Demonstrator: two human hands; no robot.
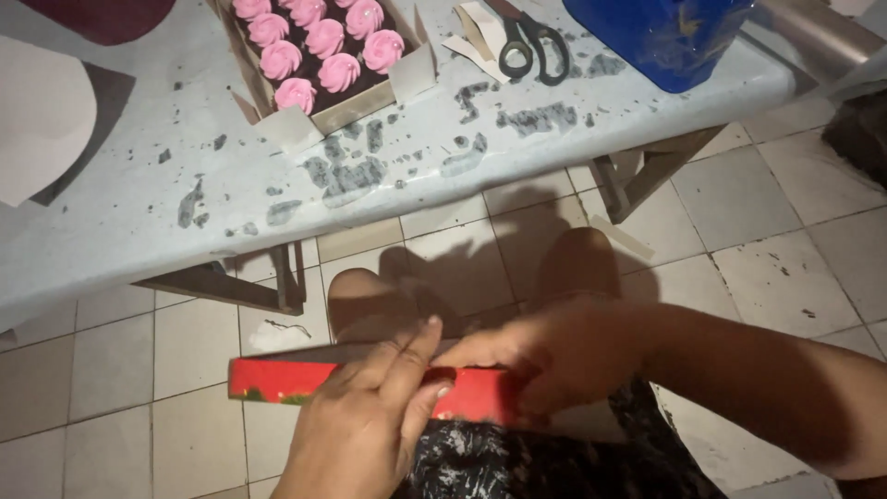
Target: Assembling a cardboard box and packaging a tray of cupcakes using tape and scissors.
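Red flat box [370, 381] held over lap, left hand [365, 425] fingers [414, 356] pressed along its top edge, right hand [564, 356] fingers clamped on its right end.

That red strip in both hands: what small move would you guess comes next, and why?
Probably the left hand slides its fingers along the red strip toward its free end. Those fingers press flat on the strip's top edge, while the right hand pinches the other end steady.
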